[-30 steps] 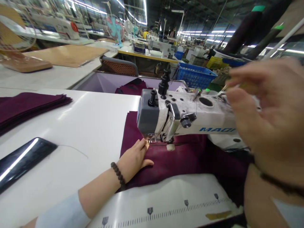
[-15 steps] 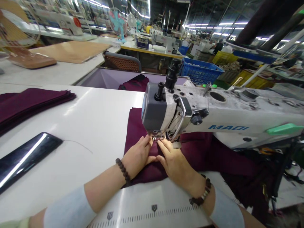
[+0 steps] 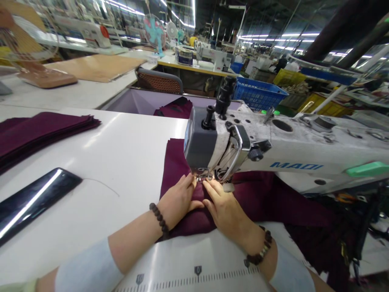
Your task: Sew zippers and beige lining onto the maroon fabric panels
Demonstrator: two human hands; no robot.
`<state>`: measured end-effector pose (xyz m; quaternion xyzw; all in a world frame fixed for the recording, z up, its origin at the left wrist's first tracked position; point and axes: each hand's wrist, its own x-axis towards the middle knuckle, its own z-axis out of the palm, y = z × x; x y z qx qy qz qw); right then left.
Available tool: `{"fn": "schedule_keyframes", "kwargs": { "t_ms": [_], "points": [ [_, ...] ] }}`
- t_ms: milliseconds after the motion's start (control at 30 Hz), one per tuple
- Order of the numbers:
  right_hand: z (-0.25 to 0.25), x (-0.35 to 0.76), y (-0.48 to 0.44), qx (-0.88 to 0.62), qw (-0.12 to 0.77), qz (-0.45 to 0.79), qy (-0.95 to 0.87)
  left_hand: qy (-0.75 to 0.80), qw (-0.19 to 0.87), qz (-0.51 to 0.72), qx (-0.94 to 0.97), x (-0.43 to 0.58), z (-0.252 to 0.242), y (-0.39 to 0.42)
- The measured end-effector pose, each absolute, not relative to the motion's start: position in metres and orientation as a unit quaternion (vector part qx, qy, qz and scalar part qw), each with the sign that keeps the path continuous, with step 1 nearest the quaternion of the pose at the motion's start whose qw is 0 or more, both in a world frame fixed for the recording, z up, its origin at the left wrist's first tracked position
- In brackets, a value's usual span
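A piece of maroon fabric [image 3: 174, 160] lies under the head of a white and grey sewing machine [image 3: 200, 142]. My left hand [image 3: 179, 198] rests on the fabric left of the presser foot [image 3: 199, 178], fingers stretched forward and thumb pointing right. On the other side of the foot, my right hand [image 3: 226, 207] presses flat on the same fabric with its fingers extended. The two thumbs nearly meet in front of the foot. The needle tip is too small to make out. More of the fabric trails off to the right under the machine arm.
A stack of maroon fabric pieces [image 3: 45, 132] lies at the left, above a glossy black phone-like slab [image 3: 36, 202] with a loose thread beside it. A ruler scale [image 3: 197, 279] runs along the front edge. Beyond the machine stand a blue crate [image 3: 258, 92] and a chair [image 3: 159, 81].
The whole view has shifted slightly, so the scene sits a little farther right. Both hands stay flat on the fabric beside the presser foot, with hardly any movement.
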<state>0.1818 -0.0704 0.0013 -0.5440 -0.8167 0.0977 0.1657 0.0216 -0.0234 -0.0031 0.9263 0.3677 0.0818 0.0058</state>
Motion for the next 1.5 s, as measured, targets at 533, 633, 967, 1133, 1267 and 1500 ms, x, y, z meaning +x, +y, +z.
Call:
{"fn": "schedule_keyframes", "kwargs": {
  "t_ms": [533, 633, 967, 1133, 1267, 1500],
  "points": [
    [0.003, 0.184, -0.068, -0.543, 0.185, 0.121, -0.810, 0.367, 0.053, 0.136, 0.919, 0.015, -0.010, -0.018],
    [0.004, 0.186, -0.067, -0.536, 0.186, 0.131, -0.813, 0.364, 0.063, 0.126, 0.921, 0.015, -0.008, -0.017],
    [0.000, 0.186, -0.062, -0.532, 0.186, 0.109, -0.819, 0.358, 0.085, 0.123, 0.922, 0.012, -0.007, -0.014],
    [-0.003, 0.185, -0.061, -0.537, 0.180, 0.094, -0.819, 0.359, 0.091, 0.117, 0.921, 0.012, -0.007, -0.010],
    [-0.003, 0.185, -0.060, -0.543, 0.181, 0.097, -0.814, 0.357, 0.091, 0.119, 0.922, 0.013, -0.006, -0.007],
    [-0.003, 0.185, -0.058, -0.544, 0.184, 0.095, -0.813, 0.353, 0.085, 0.124, 0.923, 0.013, -0.003, -0.005]
  ]
}}
